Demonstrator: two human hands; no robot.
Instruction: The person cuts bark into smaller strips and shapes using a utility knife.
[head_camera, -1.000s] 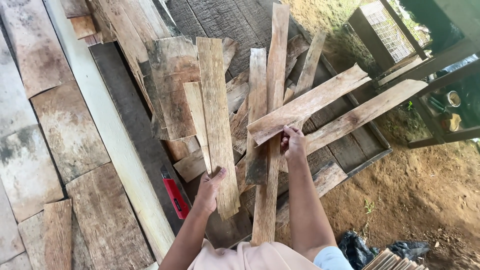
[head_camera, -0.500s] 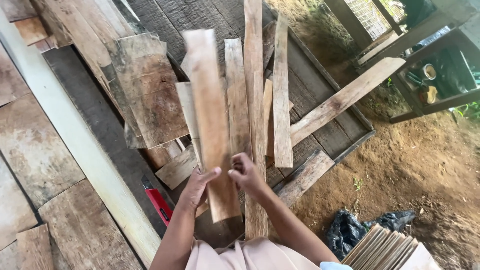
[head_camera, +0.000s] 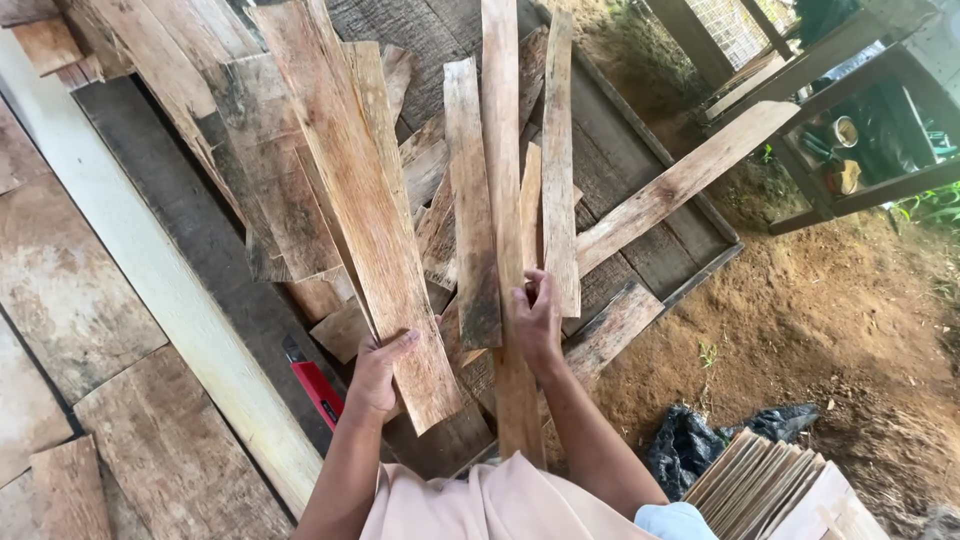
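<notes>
Left hand (head_camera: 378, 368): fingers wrapped around the low end of the wide, pale brown wooden plank (head_camera: 365, 200).
Wide plank: now tips left over the pile; half a second ago it stood straighter.
Right hand (head_camera: 537, 318): fingers closed around the long, thin brown wooden strip (head_camera: 503, 190), as before.
Thin strip: stands among the other planks, right of the wide one.
Red tool (head_camera: 316, 385): lies on the dark boards, just left of the left hand.

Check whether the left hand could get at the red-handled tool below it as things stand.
Probably yes, once freed: the left hand grips a wide plank, and the red-handled tool lies uncovered beside that wrist, nothing between them.
</notes>
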